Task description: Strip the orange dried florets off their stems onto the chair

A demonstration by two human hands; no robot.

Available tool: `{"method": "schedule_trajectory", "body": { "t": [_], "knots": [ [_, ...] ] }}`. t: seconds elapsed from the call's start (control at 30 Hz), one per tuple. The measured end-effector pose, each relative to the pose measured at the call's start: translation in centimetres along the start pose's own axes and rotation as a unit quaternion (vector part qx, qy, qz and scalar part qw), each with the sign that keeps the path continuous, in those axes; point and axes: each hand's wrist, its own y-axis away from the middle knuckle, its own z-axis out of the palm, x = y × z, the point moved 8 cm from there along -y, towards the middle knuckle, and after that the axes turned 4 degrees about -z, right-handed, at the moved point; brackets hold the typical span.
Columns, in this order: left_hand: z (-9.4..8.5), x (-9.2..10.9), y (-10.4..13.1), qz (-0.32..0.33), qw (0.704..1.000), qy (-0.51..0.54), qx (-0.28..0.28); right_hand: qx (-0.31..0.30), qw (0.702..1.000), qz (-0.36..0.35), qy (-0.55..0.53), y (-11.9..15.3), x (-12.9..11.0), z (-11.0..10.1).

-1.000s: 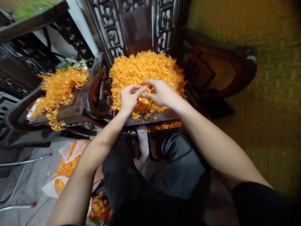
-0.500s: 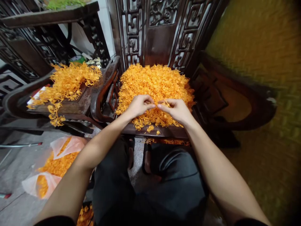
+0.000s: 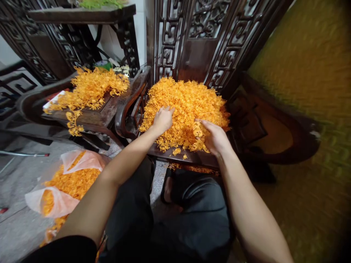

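A big heap of orange plastic-like flower pieces covers the seat of a dark carved wooden chair. My left hand reaches onto the left part of the heap, fingers apart, touching the pieces. At the heap's front right, my right hand has its thumb and fingers around a small bunch of orange pieces. A few loose pieces lie on the seat's front edge.
Left of it, another wooden chair bears more orange strands and a green tape roll. An open pinkish bag of orange pieces stands on the floor. A woven yellowish surface rises at the right.
My hands have moved apart. The left one has gone onto the heap and opened; the right one has shifted slightly right and down. The view has turned a little.
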Motion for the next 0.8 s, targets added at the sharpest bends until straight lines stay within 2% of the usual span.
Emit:
{"method": "schedule_trajectory", "body": {
  "t": [0.07,0.1,0.17,0.23,0.27,0.33,0.47,0.5,0.63,0.7,0.8],
  "knots": [
    [-1.4,1.8,0.9,0.028,0.998,0.058,0.022,0.015,0.999,-0.03,-0.01,-0.1,-0.5,0.4],
    [-1.7,2.6,1.4,0.036,0.993,0.108,0.015,0.021,0.999,-0.042,-0.014,-0.2,-0.6,0.6],
    [-1.2,4.0,2.4,0.033,0.973,0.224,-0.051,0.025,0.997,-0.065,-0.013,-0.3,-0.9,1.0],
    [0.1,4.6,3.2,0.003,0.942,0.315,-0.119,0.017,0.997,-0.076,-0.005,-0.3,-1.2,1.7],
    [0.6,4.5,3.5,-0.016,0.929,0.345,-0.134,0.015,0.997,-0.076,-0.003,-0.3,-1.3,2.0],
    [0.8,3.8,3.8,-0.051,0.915,0.381,-0.123,0.019,0.998,-0.063,-0.012,-0.3,-1.3,2.4],
    [-0.9,2.7,3.7,-0.067,0.912,0.397,-0.083,0.024,0.996,-0.05,-0.066,-0.1,-1.5,3.3],
    [-1.3,2.8,3.7,-0.06,0.911,0.397,-0.093,0.014,0.996,-0.047,-0.08,-0.1,-1.6,3.7],
    [-1.5,4.2,4.8,-0.013,0.899,0.387,-0.205,-0.053,0.993,-0.014,-0.102,0.5,-2.4,5.5],
    [-1.8,4.2,5.2,-0.027,0.882,0.42,-0.21,-0.072,0.993,-0.008,-0.09,1.0,-2.8,6.0],
    [-2.1,3.4,5.5,-0.092,0.832,0.514,-0.186,-0.078,0.994,-0.014,-0.076,1.5,-3.4,6.2]
  ]
}}
